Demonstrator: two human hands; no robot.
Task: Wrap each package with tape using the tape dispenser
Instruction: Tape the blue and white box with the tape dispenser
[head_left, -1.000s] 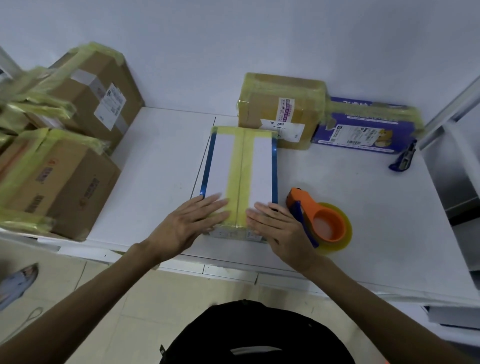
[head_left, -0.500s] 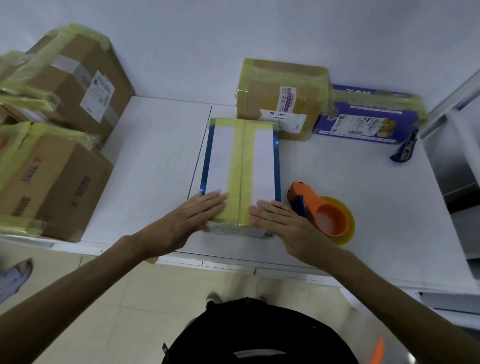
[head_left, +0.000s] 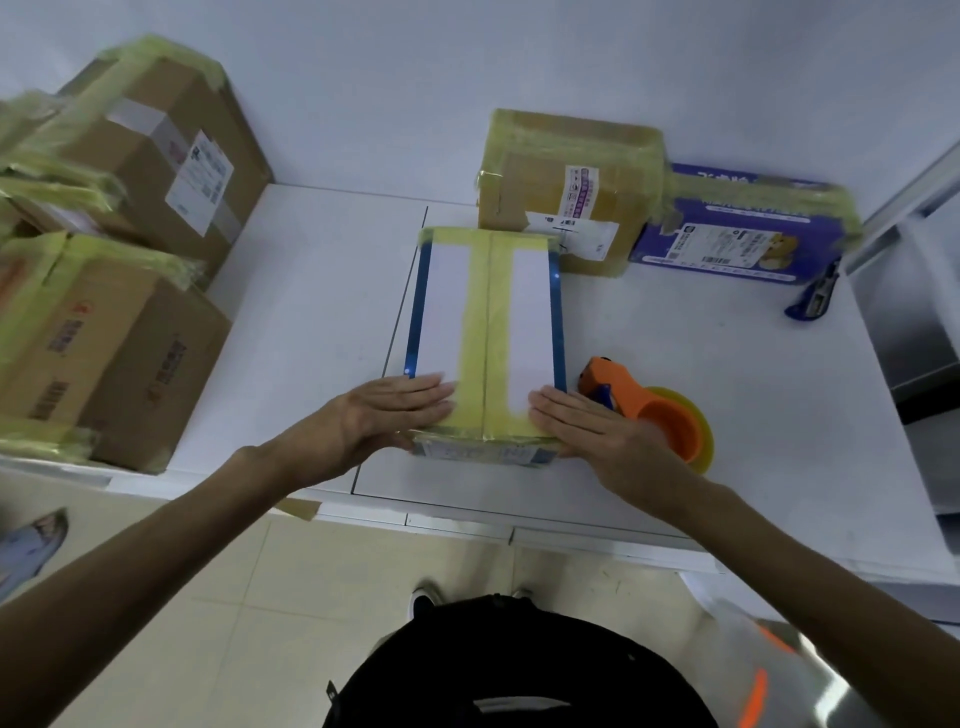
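Sliding outward, the right hand (head_left: 587, 431) has left the centre tape for the near right corner. Taped brown cardboard boxes (head_left: 130, 353) crowd the white desk's (head_left: 311, 291) left. The left hand (head_left: 374, 426) lies flat, fingers straight, on the white, blue-edged, yellow-taped package (head_left: 441, 312); the right hand likewise presses flat, gripping nothing. The orange tape dispenser (head_left: 660, 421) lies just beside it.

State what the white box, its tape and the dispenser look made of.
White box: likely coated cardboard, smooth white faces, blue printed edges, crisp folded corners. Tape: thin yellowish translucent plastic film, slightly glossy, a centre line showing through. Tape dispenser: probably moulded plastic, uniform orange, smooth rounded shape.
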